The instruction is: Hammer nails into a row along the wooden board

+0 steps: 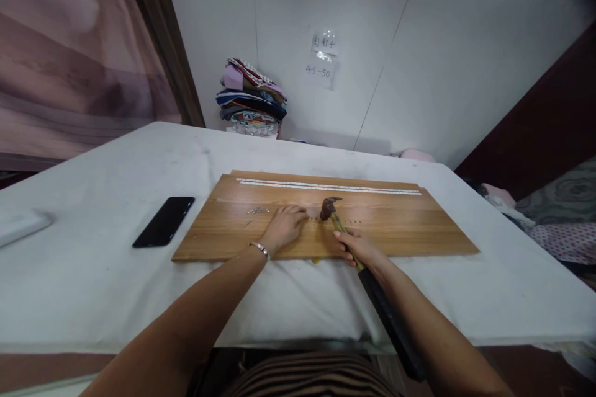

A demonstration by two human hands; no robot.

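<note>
A wood-grain board lies flat before me, with a row of small nails along its middle. My right hand is closed round the yellowish shaft of a claw hammer, well above its black grip. The rusty hammer head hovers at or just over the nail row; whether it touches is unclear. Resting on the board, my left hand has its fingertips drawn together at the row's left end, and whatever they pinch is hidden. Loose nails lie in a small pile left of that hand.
Two white ruler-like strips run along the board's far side. A black phone lies to the left on the white-covered table. Folded cloths are stacked against the wall at the back. A white object sits at the far left.
</note>
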